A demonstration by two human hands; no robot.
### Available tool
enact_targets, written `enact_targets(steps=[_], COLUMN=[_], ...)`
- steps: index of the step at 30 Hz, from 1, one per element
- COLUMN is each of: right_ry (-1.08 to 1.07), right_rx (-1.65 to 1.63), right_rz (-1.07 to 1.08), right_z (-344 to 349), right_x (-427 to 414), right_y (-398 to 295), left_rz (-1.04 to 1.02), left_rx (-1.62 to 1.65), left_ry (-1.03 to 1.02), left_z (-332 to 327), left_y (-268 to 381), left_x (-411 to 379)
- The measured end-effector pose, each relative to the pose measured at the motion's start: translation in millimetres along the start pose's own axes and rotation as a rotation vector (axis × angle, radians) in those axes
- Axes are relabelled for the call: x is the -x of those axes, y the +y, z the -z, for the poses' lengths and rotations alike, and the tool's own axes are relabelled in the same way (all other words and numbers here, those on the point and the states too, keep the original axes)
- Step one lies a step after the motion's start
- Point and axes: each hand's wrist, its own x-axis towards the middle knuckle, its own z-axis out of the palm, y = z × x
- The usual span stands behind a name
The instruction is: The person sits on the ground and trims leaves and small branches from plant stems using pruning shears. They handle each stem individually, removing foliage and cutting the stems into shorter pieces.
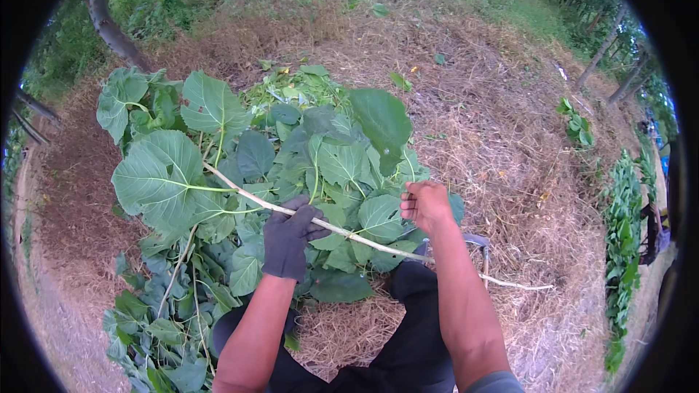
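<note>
My left hand (292,243), in a dark glove, grips a long pale branch (338,231) that slants from upper left to lower right across my lap. Broad green leaves (164,172) grow on its upper left part, while the lower right length is bare. Bare of any glove, my right hand (426,204) is above the branch, fingers pinched on the stalk of a large leaf (383,124) that stands up from it. Below both hands spreads a heap of big leaves (341,161). My right forearm hides part of the branch.
More leafy branches (158,333) lie along my left side. A grey metal frame (480,241) shows beside my right knee. Dry straw-like grass (491,136) covers the ground, and a long leafy pile (622,251) lies at far right. A tree trunk (112,27) rises at upper left.
</note>
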Motion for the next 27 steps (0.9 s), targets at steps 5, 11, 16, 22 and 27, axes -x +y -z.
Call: enact_targets(steps=[5,11,16,22,27], right_ry=[0.109,0.263,0.124,-0.377,-0.562], right_rx=[-0.128,-0.194,0.223,0.463,0.327], right_rz=[0.013,0.199,0.155,0.015,0.005], right_z=[18.8,26.4,4.2,-42.4,-76.7], right_x=[-23.8,-33.6,-21.4,18.6,48.9], right_y=[6.5,6.0,17.7,12.3,12.8], left_rz=[-0.002,0.013,0.042,0.062,0.123], left_rx=[-0.009,0.017,-0.01,0.015,-0.038], left_ry=[-0.017,-0.071,-0.094,-0.131,-0.221], left_z=[3.8,3.6,5.2,3.4,-7.7], left_y=[5.0,6.7,5.4,-0.4,-7.1], left_x=[1.9,6.5,6.7,8.9,13.1])
